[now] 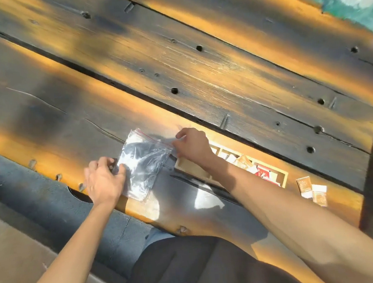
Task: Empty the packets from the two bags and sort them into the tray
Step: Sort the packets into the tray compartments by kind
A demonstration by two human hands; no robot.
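At the near edge of the table [197,75], both hands are on one clear zip bag [142,162]. Left hand [103,180] pinches the bag's lower corner, fingers closed on the plastic. Right hand [191,144] pinches the mouth end near the red zip strip, fingertips pressed together on it. The bag lies flat-ish across the planks, just left of the tray [283,176] — looks empty or nearly so, though glare makes that hard to confirm.

The tray sits mostly hidden under the right forearm; some packets [244,160] and a red one [263,171] show inside it. Which compartment each is in, I can't tell. Two loose packets [312,188] lie on the wood right of the tray, apart from it. A second bag isn't clearly visible.

Step in hand, my read: handling a bag at the emptying stage, with sorting partly done. Next move calls for confirming the bag is clear, setting it aside — then picking up the two loose packets and matching them to their compartment. Watch the table edge; thin plastic slides off easily.
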